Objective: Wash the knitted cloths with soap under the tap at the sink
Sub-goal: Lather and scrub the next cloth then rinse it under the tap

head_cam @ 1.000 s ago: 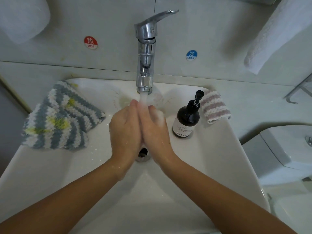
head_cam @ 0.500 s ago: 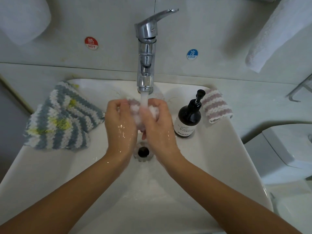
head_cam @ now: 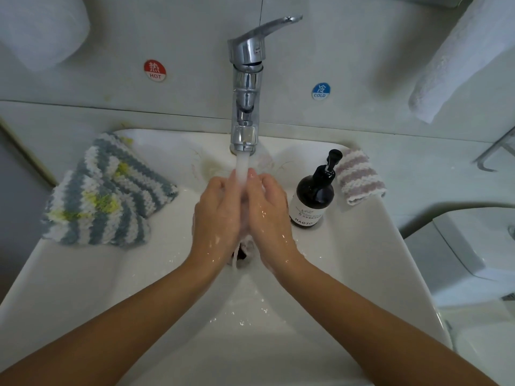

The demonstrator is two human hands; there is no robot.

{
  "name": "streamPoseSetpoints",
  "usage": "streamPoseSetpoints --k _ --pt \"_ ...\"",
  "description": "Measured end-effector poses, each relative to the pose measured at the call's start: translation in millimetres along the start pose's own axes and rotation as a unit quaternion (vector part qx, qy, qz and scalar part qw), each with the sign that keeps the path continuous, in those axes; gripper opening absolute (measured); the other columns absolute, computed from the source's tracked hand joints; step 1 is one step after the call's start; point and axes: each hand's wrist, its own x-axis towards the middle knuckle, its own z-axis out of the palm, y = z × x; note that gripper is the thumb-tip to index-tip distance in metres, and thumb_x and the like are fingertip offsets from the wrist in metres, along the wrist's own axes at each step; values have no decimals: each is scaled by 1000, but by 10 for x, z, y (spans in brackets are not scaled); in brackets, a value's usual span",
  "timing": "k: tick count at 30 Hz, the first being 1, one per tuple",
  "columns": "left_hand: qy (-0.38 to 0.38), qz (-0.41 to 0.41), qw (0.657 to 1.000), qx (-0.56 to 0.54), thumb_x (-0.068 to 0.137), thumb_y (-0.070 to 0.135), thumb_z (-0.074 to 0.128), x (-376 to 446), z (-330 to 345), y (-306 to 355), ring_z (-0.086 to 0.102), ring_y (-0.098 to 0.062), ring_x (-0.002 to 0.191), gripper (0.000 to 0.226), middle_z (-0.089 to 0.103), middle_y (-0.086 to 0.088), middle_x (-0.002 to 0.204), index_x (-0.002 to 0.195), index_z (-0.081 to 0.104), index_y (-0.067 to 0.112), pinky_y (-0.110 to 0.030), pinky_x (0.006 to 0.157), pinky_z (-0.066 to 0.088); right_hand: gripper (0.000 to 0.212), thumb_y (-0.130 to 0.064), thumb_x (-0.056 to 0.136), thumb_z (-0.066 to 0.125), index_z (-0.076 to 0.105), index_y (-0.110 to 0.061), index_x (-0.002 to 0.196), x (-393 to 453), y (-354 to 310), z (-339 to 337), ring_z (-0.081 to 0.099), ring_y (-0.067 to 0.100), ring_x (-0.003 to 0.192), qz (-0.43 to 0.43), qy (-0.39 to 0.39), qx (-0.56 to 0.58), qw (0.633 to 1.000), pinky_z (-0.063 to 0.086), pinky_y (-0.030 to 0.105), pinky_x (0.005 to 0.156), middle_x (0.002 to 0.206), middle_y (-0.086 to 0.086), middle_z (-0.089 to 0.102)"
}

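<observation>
Over the white sink [head_cam: 83,288], both hands [head_cam: 242,213] press a mostly hidden cloth [head_cam: 246,242] under running water.

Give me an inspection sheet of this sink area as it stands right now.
Surface: white sink, wet, water splashed round the drain.
Job's things: tap running onto the hands; small cloth pressed between the palms, mostly hidden; blue, white and yellow knitted cloths piled on the left rim; pink striped cloth on the right rim; dark soap pump bottle upright beside it.
Clutter: nothing seen.
Grippers: left hand and right hand, wet, closed together on the cloth under the stream.
Cables: nothing seen.
Surroundings: hot sticker, cold sticker, white towel hanging upper right.
</observation>
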Motion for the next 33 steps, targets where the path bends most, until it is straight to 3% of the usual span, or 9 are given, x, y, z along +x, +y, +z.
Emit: streamPoseSetpoints --k 4,7,12,14,17,21,25,28,33 --pt "19 -1 999 -45 98 47 47 -59 19 8 68 -22 75 37 68 -3 74 83 66 19 -47 72 58 42 -45 99 44 50 -20 65 37 34 79 54 7 62 17 9 -50 999 46 33 63 64 -6 54" --pt "48 -5 999 -24 99 44 48 -70 31 7 67 -15 69 36 68 0 71 78 67 21 -36 62 56 38 -32 102 38 49 -24 67 89 47 117 52 4 57 -2 -6 -161 987 36 22 53 65 -5 56" --pt "87 20 994 -55 102 32 46 -46 47 55 56 -4 54 38 61 8 60 70 58 14 -18 53 46 33 -36 102 40 58 -12 87 -20 -6 66 57 8 69 16 9 -51 999 49 29 65 81 4 63" --pt "113 31 990 -78 102 30 46 -41 49 98 47 -1 50 37 53 13 55 67 49 17 -15 51 39 24 -41 100 45 55 -18 98 -46 -21 52 60 9 72 35 -7 -14 999 52 30 66 86 5 65" --pt "137 57 984 -99 102 28 46 -21 30 150 50 2 59 23 53 10 70 83 51 16 -14 59 42 22 -46 97 47 48 -27 106 -18 -41 28 66 13 85 61 -45 -22 997 58 37 75 96 -1 67" --pt "149 63 981 -108 102 23 45 32 -27 163 54 7 68 8 54 12 81 94 46 23 -14 67 44 39 -61 91 47 51 -27 109 -67 -115 -3 67 10 69 98 -103 -56 988 51 20 48 84 -4 68" --pt "130 49 984 -115 101 20 45 84 -72 171 57 9 70 3 57 10 88 102 43 23 -14 67 47 15 -31 95 51 54 -26 109 -26 -103 5 66 17 70 48 -57 -32 997 53 31 51 89 6 69" --pt "116 21 988 -101 100 25 46 104 -68 155 59 2 72 9 58 12 87 94 44 31 -31 72 52 26 -7 91 45 56 -29 98 54 -101 -69 66 26 83 20 -22 2 1000 58 42 62 97 8 67" --pt "46 -31 996 -73 102 31 37 39 -15 171 61 -12 83 20 60 9 86 85 48 34 -37 77 53 45 16 80 39 56 -16 106 75 -183 -217 58 11 66 21 -66 66 995 50 25 51 88 1 58"
